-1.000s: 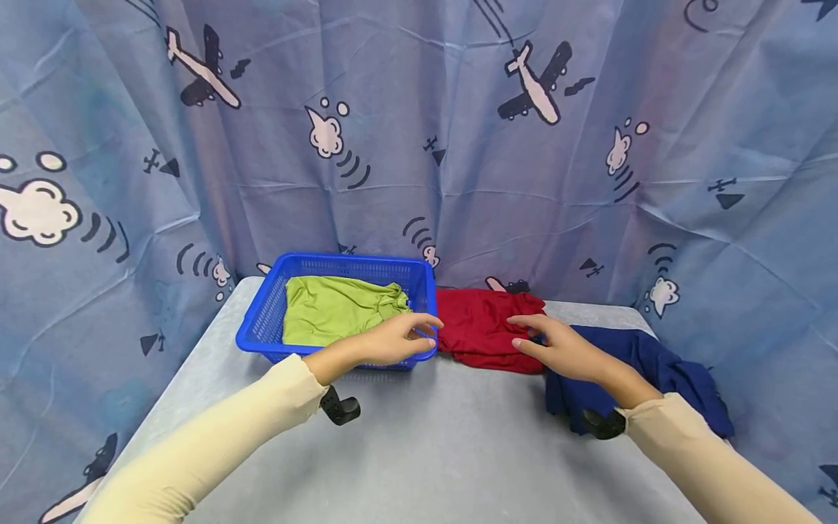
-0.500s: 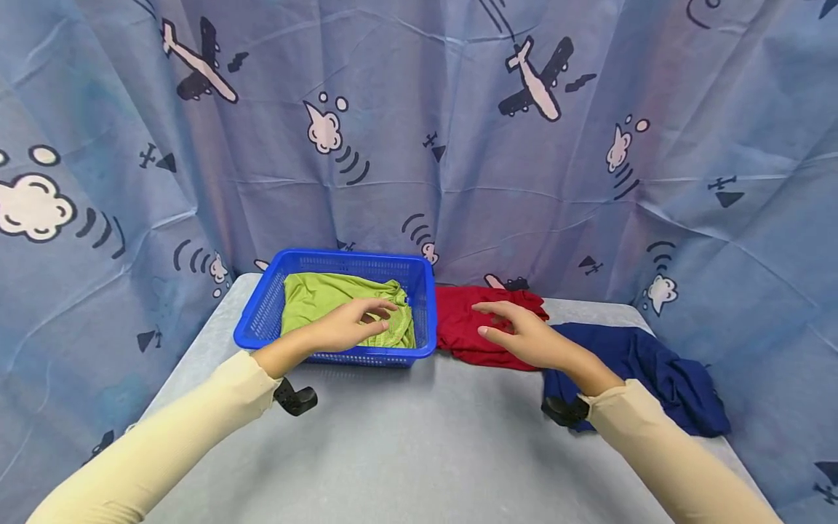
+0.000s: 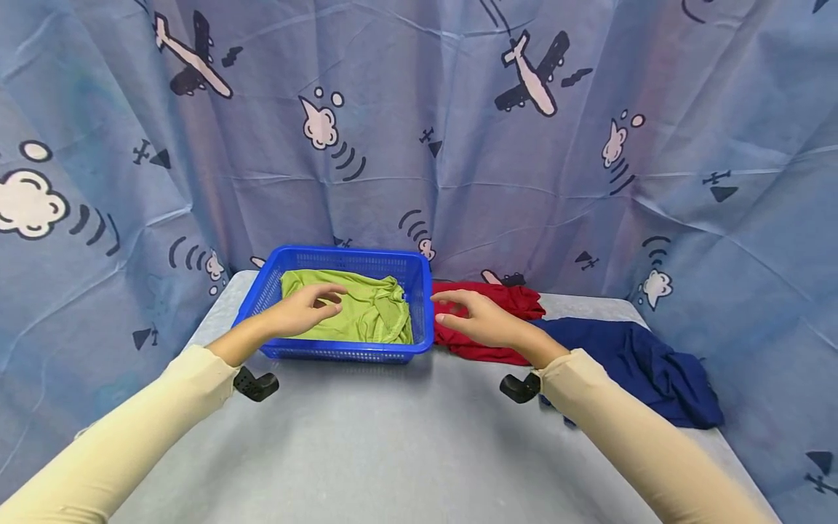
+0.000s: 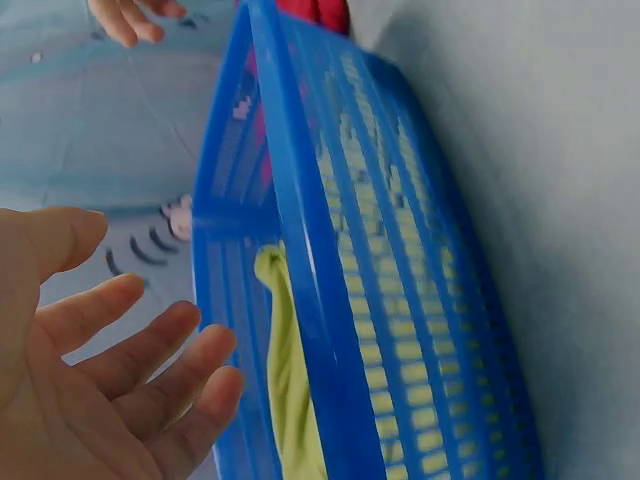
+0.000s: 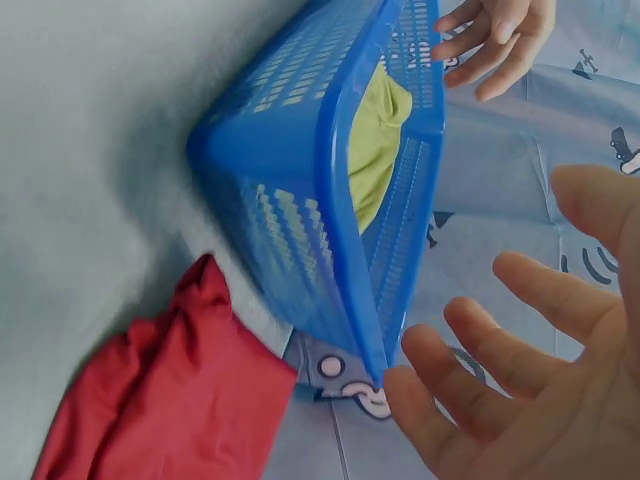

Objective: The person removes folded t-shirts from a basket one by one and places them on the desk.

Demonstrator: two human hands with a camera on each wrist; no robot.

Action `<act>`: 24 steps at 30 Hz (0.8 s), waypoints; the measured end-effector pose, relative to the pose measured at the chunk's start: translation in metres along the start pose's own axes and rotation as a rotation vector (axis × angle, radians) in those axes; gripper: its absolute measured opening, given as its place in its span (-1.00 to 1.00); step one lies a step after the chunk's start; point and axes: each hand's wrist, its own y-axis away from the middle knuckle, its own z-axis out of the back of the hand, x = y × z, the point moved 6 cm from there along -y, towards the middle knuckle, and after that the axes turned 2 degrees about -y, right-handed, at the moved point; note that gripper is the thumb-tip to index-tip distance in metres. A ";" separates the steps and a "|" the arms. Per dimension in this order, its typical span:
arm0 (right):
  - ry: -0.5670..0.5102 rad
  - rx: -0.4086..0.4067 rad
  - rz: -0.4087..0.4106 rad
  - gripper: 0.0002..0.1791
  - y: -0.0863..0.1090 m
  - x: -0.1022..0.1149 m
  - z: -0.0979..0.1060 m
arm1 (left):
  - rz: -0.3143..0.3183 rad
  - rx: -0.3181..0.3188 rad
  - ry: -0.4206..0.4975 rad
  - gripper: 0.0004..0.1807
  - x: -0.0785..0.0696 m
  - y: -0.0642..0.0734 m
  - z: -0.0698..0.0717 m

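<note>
A blue plastic basket with slotted walls stands at the back left of the table, and a crumpled lime-green cloth lies inside it. My left hand hovers over the basket's front left part, fingers loosely bent and holding nothing. In the left wrist view its fingertips hang beside the rim. My right hand is just off the basket's right side, over a red cloth, also holding nothing. The right wrist view shows its fingers spread near the basket's right end.
A dark blue cloth lies bunched at the right of the grey table, partly behind my right forearm. A blue curtain printed with airplanes and clouds hangs along the back and sides. Both wrists wear black camera mounts.
Both hands have moved left: the left from the basket's front right corner to its left part, the right from between the red and blue cloths toward the basket. The cloths stay put.
</note>
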 end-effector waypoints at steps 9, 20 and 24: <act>-0.138 0.035 -0.051 -0.47 -0.032 0.005 -0.023 | 0.080 -0.011 -0.050 -0.48 0.032 0.002 0.020; -0.454 0.051 -0.276 -0.28 -0.076 0.005 -0.059 | 0.355 0.199 0.293 -0.21 0.077 0.003 0.023; -0.574 0.024 -0.375 -0.20 -0.089 -0.002 -0.079 | 0.448 0.220 0.351 -0.13 0.093 0.004 0.024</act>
